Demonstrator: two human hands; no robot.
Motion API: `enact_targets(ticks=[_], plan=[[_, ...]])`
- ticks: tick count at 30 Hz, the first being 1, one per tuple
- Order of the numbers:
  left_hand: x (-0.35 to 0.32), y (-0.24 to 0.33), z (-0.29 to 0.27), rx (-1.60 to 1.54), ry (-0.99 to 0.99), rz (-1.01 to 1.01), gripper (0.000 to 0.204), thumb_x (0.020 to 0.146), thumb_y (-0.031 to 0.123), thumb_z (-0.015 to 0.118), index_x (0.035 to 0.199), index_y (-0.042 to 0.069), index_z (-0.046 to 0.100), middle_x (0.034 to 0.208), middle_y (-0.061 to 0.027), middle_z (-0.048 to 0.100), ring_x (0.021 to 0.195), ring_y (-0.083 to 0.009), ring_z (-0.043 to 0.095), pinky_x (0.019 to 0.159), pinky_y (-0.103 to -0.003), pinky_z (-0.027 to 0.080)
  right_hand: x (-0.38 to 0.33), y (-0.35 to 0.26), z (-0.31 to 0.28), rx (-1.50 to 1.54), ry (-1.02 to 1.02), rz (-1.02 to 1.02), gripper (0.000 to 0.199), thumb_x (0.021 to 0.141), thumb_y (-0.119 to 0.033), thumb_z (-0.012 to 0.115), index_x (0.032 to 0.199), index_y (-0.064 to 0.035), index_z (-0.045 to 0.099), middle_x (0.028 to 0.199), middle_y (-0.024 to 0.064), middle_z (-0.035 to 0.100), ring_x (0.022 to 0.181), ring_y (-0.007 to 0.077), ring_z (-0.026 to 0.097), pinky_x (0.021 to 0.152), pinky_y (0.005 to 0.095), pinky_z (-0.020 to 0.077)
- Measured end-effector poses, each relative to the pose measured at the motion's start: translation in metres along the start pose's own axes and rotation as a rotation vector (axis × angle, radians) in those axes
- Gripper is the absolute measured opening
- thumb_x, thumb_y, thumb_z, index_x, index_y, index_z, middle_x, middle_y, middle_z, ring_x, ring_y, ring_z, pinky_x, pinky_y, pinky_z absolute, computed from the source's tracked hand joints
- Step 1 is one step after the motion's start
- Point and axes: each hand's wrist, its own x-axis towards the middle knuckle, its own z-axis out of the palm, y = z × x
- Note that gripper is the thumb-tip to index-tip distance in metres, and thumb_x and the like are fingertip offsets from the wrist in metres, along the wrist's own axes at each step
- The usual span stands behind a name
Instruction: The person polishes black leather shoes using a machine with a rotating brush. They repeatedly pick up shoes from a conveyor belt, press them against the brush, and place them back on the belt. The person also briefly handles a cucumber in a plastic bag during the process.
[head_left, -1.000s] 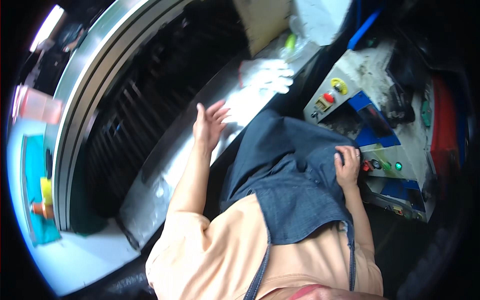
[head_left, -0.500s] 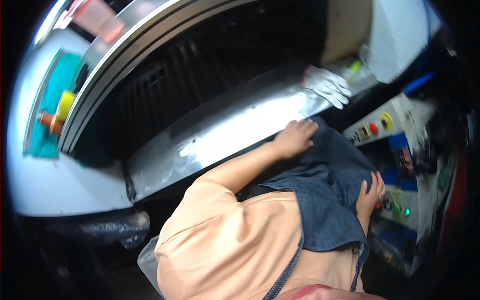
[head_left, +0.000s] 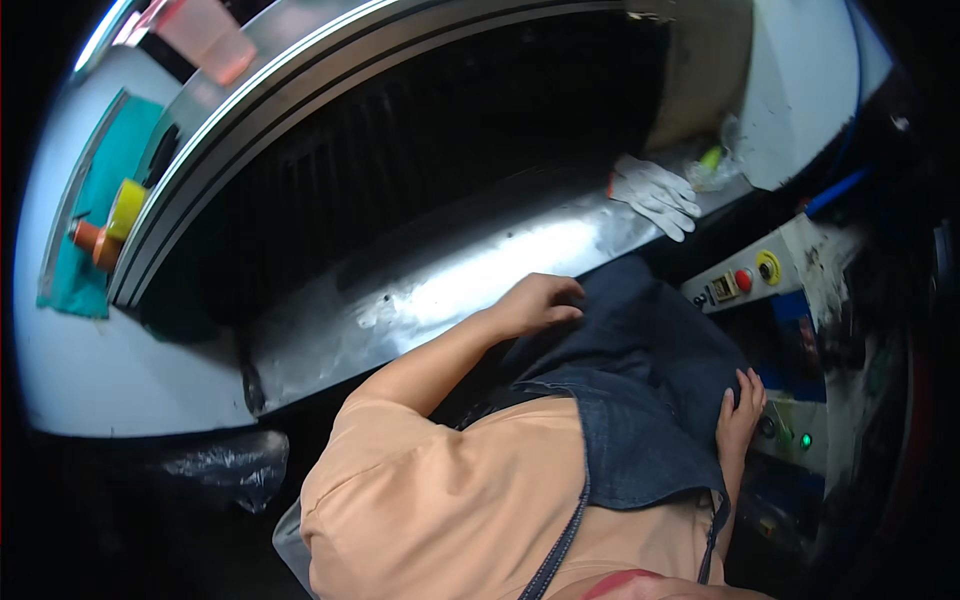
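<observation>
Over the left edge of my dark blue apron (head_left: pixel 655 330), beside the shiny metal ledge (head_left: pixel 480 270), hovers my left hand (head_left: pixel 540 303). Its fingers are loosely bent, with a gap between thumb and forefinger and nothing seen in it. My right hand (head_left: pixel 738 410) is at the apron's right side, close to the control panel; its fingers are stretched and apart, and it holds nothing I can see. Whether its fingertips touch the apron or the panel, I cannot tell. A white knit glove (head_left: pixel 655 195) lies on the ledge, ahead of my left hand.
Right of my lap stands a control panel (head_left: pixel 790 262) with a red button (head_left: pixel 743 279) and a lit green one (head_left: pixel 806 440). A crumpled clear bag (head_left: pixel 715 165) lies by the glove. Far left are a yellow tape roll (head_left: pixel 126 208) and a teal cloth (head_left: pixel 75 285).
My left hand has drawn back leftward, away from the glove and the top of the apron. My right hand stays at the apron's right side. The whole view has shifted slightly.
</observation>
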Motion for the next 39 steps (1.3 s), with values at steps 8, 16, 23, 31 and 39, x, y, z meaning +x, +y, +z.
enact_targets(ticks=[8, 16, 23, 31, 39], plan=[[0.028, -0.002, -0.009, 0.355, 0.328, -0.058, 0.032, 0.087, 0.031, 0.074, 0.082, 0.002, 0.061, 0.082, -0.0157, 0.064, 0.075, -0.0331, 0.062, 0.069, -0.041, 0.049, -0.004, -0.026, -0.002, 0.219, 0.18, -0.04, 0.028, 0.086, -0.003, 0.061, 0.114, -0.0018, 0.064, 0.109, 0.0157, 0.06, 0.104, 0.0355, 0.056, 0.094, 0.0433, 0.0432], [0.057, -0.019, 0.0, 0.392, 0.477, -0.021, 0.034, 0.092, 0.028, 0.068, 0.075, 0.0, 0.061, 0.06, -0.0171, 0.059, 0.054, -0.0325, 0.056, 0.057, -0.04, 0.046, -0.011, -0.024, 0.013, 0.188, 0.26, -0.042, 0.025, 0.082, -0.009, 0.068, 0.107, -0.008, 0.067, 0.101, 0.0102, 0.059, 0.097, 0.0306, 0.055, 0.087, 0.0406, 0.0446], [0.075, -0.039, 0.015, 0.432, 0.522, 0.041, 0.042, 0.098, 0.029, 0.061, 0.068, 0.001, 0.052, 0.054, -0.0164, 0.048, 0.047, -0.0297, 0.045, 0.051, -0.042, 0.039, -0.01, -0.014, -0.001, 0.502, 0.187, 0.094, 0.034, 0.088, -0.011, 0.068, 0.12, -0.003, 0.061, 0.098, 0.0105, 0.066, 0.076, 0.0209, 0.063, 0.073, 0.0338, 0.0514], [0.076, -0.058, 0.034, 0.531, 0.543, 0.062, 0.039, 0.101, 0.031, 0.055, 0.072, 0.005, 0.055, 0.058, -0.012, 0.057, 0.052, -0.0278, 0.055, 0.055, -0.039, 0.044, 0.023, -0.025, -0.104, 0.549, 0.416, 0.005, 0.037, 0.09, -0.004, 0.067, 0.126, -0.0068, 0.059, 0.099, 0.0056, 0.067, 0.076, 0.0101, 0.061, 0.066, 0.0237, 0.0498], [0.074, -0.045, 0.037, 0.475, 0.51, 0.079, 0.042, 0.104, 0.032, 0.052, 0.071, 0.005, 0.053, 0.056, -0.007, 0.056, 0.05, -0.0188, 0.054, 0.053, -0.035, 0.043, 0.032, 0.061, -0.213, 0.152, 0.694, 0.134, 0.032, 0.094, -0.009, 0.062, 0.126, -0.0068, 0.062, 0.106, 0.0075, 0.07, 0.093, 0.015, 0.066, 0.076, 0.0281, 0.0501]])
